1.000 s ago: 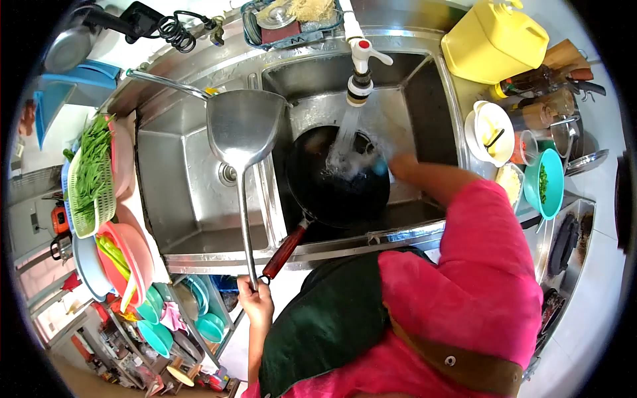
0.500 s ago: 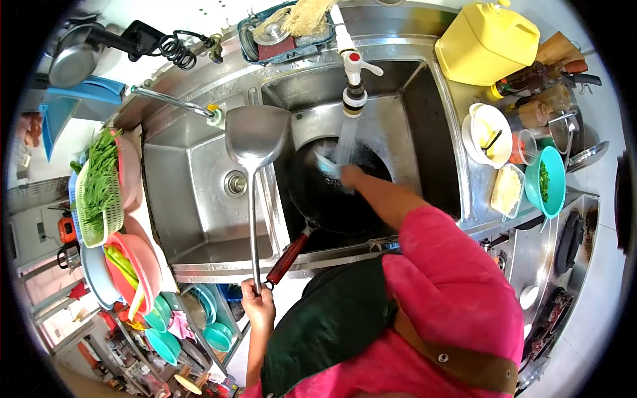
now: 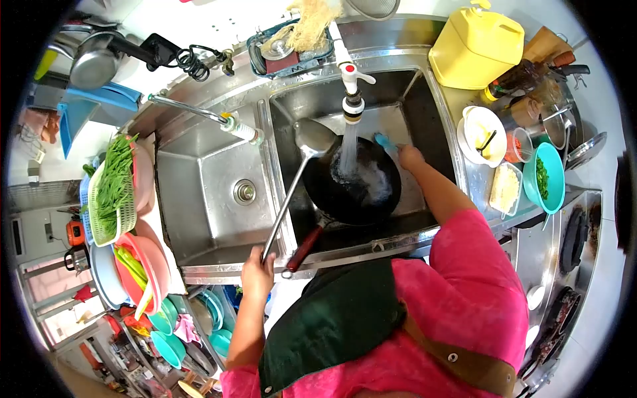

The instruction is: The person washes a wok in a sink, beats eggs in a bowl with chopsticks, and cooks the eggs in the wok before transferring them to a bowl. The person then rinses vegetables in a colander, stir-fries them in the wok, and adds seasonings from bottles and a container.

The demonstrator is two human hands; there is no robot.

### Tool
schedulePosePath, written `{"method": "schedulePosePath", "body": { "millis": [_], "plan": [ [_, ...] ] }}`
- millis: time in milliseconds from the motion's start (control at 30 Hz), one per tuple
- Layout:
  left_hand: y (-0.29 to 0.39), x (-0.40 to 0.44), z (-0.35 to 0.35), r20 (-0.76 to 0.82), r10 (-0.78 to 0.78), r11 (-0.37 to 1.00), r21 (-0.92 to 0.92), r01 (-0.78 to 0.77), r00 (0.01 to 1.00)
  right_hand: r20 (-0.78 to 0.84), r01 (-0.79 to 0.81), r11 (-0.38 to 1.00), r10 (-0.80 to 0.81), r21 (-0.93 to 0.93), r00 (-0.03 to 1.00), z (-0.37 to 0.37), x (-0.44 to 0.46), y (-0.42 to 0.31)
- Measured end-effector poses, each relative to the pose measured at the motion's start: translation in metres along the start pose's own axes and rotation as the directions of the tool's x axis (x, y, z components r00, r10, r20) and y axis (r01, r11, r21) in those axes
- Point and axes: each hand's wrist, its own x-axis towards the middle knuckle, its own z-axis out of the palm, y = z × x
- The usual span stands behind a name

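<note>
My left hand (image 3: 257, 273) is closed round the end of the long handle of a metal wok spatula (image 3: 316, 137). The spatula's broad blade lies in the right basin, at the upper left of a black wok (image 3: 355, 199). The wok has a dark red handle (image 3: 306, 249) that rests across the sink's front edge. Tap water (image 3: 348, 152) runs down into the wok. At the wok's upper right, my right hand (image 3: 411, 158) grips a small light-blue scrubber (image 3: 384, 141), whose exact kind is hard to make out.
The white tap (image 3: 351, 74) reaches over the right basin. Left of it is a second steel basin (image 3: 199, 199). A yellow jug (image 3: 474, 50), white bowls (image 3: 483, 136) and a turquoise bowl (image 3: 544, 179) stand on the right. Greens fill a basket (image 3: 109, 199) at the left.
The spatula blade has dropped from above the divider down to the wok. My right hand has moved with the scrubber from inside the wok to its upper right side.
</note>
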Motion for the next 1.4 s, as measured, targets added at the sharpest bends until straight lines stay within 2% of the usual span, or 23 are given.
{"method": "schedulePosePath", "body": {
  "millis": [67, 133, 233, 267, 333, 400, 433, 467, 500, 533, 567, 600, 633, 733, 833, 900, 967, 1033, 1167, 1233, 1300, 1367, 1400],
  "plan": [
    [-0.001, 0.021, 0.005, 0.022, 0.027, 0.995, 0.094, -0.029, 0.999, -0.011, 0.066, 0.867, -0.07, 0.494, 0.998, 0.01, 0.013, -0.009],
    [0.009, 0.034, 0.003, 0.054, 0.015, 0.974, 0.226, -0.027, 0.998, 0.097, 0.037, 0.691, -0.154, 0.722, 0.983, -0.034, -0.024, -0.063],
    [0.013, 0.039, 0.001, 0.064, 0.098, 0.949, 0.295, -0.112, 0.993, 0.016, 0.243, 0.818, -0.294, 0.522, 0.956, -0.04, -0.022, -0.086],
    [0.009, 0.039, 0.001, 0.053, 0.164, 0.937, 0.303, -0.172, 0.985, 0.062, 0.345, 0.91, -0.368, 0.228, 0.928, -0.033, -0.017, -0.082],
    [-0.007, 0.041, 0.008, 0.027, 0.185, 0.947, 0.264, -0.186, 0.982, 0.206, 0.549, 0.787, -0.509, -0.282, 0.836, 0.019, 0.015, -0.052],
    [-0.007, 0.045, 0.007, -0.007, 0.202, 0.956, 0.22, -0.195, 0.979, 0.11, 0.391, 0.919, -0.394, 0.048, 0.913, 0.027, -0.019, -0.03],
    [0.003, 0.049, 0.006, 0.048, 0.168, 0.961, 0.214, -0.175, 0.985, 0.115, 0.395, 0.918, -0.397, 0.045, 0.91, 0.024, -0.03, -0.023],
    [0.015, 0.053, 0.006, 0.101, 0.136, 0.966, 0.207, -0.155, 0.985, -0.003, 0.147, 0.916, -0.157, 0.373, 0.988, 0.019, -0.039, -0.017],
    [0.027, 0.059, 0.007, 0.144, 0.114, 0.968, 0.205, -0.142, 0.983, -0.032, -0.07, 0.736, 0.124, 0.673, 0.992, 0.013, -0.043, -0.015],
    [0.034, 0.065, 0.01, 0.179, 0.115, 0.964, 0.219, -0.153, 0.977, -0.035, -0.069, 0.738, 0.124, 0.671, 0.992, 0.008, -0.042, -0.016],
    [0.042, 0.071, 0.015, 0.215, 0.118, 0.959, 0.231, -0.167, 0.969, -0.175, 0.097, 0.689, 0.045, 0.719, 0.984, 0.004, -0.041, -0.018],
    [0.05, 0.075, 0.02, 0.218, 0.137, 0.959, 0.214, -0.184, 0.966, -0.315, 0.26, 0.623, -0.022, 0.738, 0.949, 0.0, -0.042, -0.021],
    [0.058, 0.079, 0.025, 0.219, 0.155, 0.96, 0.198, -0.2, 0.963, -0.318, 0.259, 0.626, -0.018, 0.736, 0.948, -0.01, -0.051, -0.033],
    [0.078, 0.089, 0.04, 0.209, 0.201, 0.936, 0.246, -0.251, 0.957, -0.147, 0.298, 0.852, -0.26, 0.429, 0.954, -0.019, -0.078, -0.074],
    [0.099, 0.099, 0.046, 0.269, 0.167, 0.919, 0.305, -0.249, 0.949, 0.007, 0.434, 0.864, -0.45, 0.256, 0.893, -0.011, -0.125, -0.109],
    [0.102, 0.102, 0.052, 0.303, 0.162, 0.909, 0.324, -0.261, 0.939, -0.127, 0.541, 0.809, -0.526, 0.229, 0.841, -0.01, -0.151, -0.122],
    [0.097, 0.102, 0.056, 0.269, 0.145, 0.928, 0.296, -0.225, 0.952, -0.189, 0.552, 0.808, -0.521, 0.207, 0.833, -0.001, -0.143, -0.107],
    [0.093, 0.101, 0.053, 0.251, 0.135, 0.949, 0.247, -0.198, 0.959, -0.339, 0.367, 0.926, -0.319, 0.086, 0.885, 0.003, -0.112, -0.072],
    [0.066, 0.099, 0.064, 0.33, 0.162, 0.981, 0.044, -0.187, 0.93, -0.28, 0.123, 0.971, -0.062, 0.205, 0.958, -0.037, -0.109, -0.052],
    [0.07, 0.1, 0.066, 0.585, -0.002, 0.975, -0.178, 0.131, 0.811, -0.283, 0.086, 0.963, -0.01, 0.256, 0.959, -0.053, -0.109, -0.053],
    [0.075, 0.095, 0.072, 0.788, -0.062, 0.694, -0.407, 0.594, 0.613, -0.623, 0.376, 0.834, -0.051, 0.404, 0.781, -0.07, -0.108, -0.057],
    [0.082, 0.089, 0.077, 0.838, 0.005, 0.618, -0.431, 0.658, 0.545, -0.78, 0.568, 0.763, -0.14, 0.308, 0.61, -0.114, -0.097, -0.081],
    [0.087, 0.086, 0.079, 0.863, 0.037, 0.533, -0.444, 0.72, 0.505, -0.769, 0.598, 0.741, -0.179, 0.304, 0.613, -0.14, -0.099, -0.1]
  ]
}}
